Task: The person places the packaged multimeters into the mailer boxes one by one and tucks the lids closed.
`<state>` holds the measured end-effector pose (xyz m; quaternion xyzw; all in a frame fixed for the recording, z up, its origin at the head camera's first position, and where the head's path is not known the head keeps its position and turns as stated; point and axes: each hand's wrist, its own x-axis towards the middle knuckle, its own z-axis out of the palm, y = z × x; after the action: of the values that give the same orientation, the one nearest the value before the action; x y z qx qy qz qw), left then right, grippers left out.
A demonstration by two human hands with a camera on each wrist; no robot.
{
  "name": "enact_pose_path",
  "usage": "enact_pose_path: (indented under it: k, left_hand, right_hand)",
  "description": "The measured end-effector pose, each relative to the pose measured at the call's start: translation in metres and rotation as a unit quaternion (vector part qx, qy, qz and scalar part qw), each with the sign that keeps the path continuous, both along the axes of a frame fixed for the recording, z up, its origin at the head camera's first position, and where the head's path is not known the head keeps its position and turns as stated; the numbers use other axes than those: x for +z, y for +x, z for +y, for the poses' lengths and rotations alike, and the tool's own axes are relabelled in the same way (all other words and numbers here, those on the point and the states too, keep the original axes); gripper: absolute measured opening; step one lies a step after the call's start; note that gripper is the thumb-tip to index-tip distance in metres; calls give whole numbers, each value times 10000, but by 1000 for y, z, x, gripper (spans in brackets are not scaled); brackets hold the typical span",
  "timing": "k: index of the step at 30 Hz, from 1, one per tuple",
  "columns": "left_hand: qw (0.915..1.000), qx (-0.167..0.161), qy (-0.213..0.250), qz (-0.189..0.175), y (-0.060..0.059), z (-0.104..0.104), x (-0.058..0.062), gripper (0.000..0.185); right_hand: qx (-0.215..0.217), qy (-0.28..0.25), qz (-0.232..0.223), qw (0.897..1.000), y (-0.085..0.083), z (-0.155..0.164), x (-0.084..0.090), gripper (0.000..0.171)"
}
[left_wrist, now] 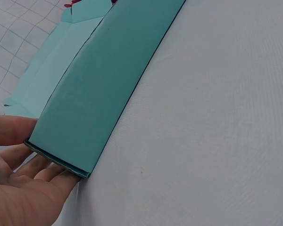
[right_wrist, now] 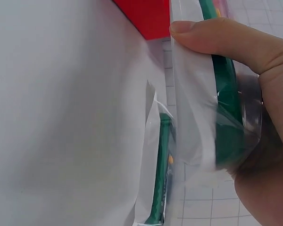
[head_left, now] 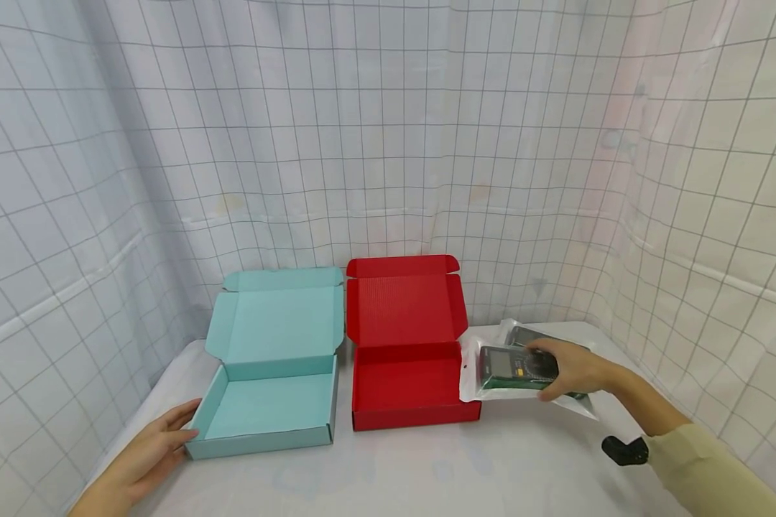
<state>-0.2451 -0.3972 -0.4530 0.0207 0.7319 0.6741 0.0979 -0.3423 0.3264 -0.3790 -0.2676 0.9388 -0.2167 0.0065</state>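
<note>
Nearest, the left hand [head_left: 144,457] lies on the white table [head_left: 427,467] with its fingers [left_wrist: 40,165] straight and relaxed, their tips touching the near left corner of the open teal box [head_left: 268,409]; they curl round nothing. That box sits with its lid flap standing up at the back. Just beside it to the right, close but apart, stands an open red box [head_left: 414,402], its lid also raised. Right of the red box, the right hand [head_left: 572,370] grips a green multimeter in a clear plastic bag [head_left: 511,370], thumb [right_wrist: 217,37] pressed on one face and fingers wrapped round the other, held just beside the red box's right wall. Behind it, a second bagged multimeter [head_left: 524,334] lies on the table. A white gridded curtain [head_left: 388,143] hangs round the far side.
</note>
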Motion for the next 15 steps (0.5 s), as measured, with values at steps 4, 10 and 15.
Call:
enact_pose_path:
  k: [4,10,15]
  left_hand:
    - [10000,23,-9,5,0,0,1,77]
    - [10000,3,-4,-27,-1,0,1,76]
    - [10000,-39,51,-57,-1,0,1,77]
  right_hand:
    - [93,-30,-52,9999,-4,-8,4,92]
    - [76,0,-174,9998,-10,-22,9,91]
    - [147,-12,-206,9997,-14,-36,12,84]
